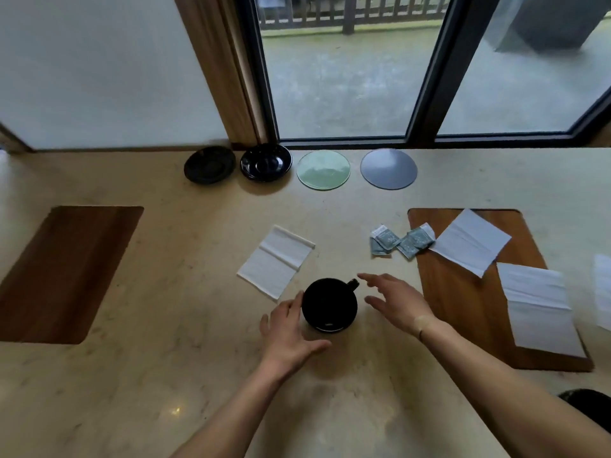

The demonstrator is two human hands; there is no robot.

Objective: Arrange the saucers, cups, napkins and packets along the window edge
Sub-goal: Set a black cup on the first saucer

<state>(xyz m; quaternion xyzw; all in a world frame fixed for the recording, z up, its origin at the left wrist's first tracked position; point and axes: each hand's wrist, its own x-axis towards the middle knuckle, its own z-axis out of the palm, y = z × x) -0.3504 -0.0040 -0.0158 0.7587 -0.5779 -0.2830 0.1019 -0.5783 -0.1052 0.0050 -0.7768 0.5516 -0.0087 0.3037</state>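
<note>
A black cup [329,305] stands on the stone table [185,325] with its handle toward the upper right. My left hand [291,328] is open just left of the cup, fingers close to its side. My right hand [396,300] hovers open just right of it, near the handle. Along the window edge lie two black saucers [209,164] [266,162], a green glass disc [323,169] and a grey disc [388,168]. A white napkin [276,261] lies left of the cup. Green packets [401,242] lie in a small pile to the upper right.
Two more napkins [471,241] [537,307] lie on a wooden board [439,292] at the right; another white sheet [603,289] shows at the frame's right edge. A second wooden board [66,272] is set at the left. The window frame [420,94] rises behind the table.
</note>
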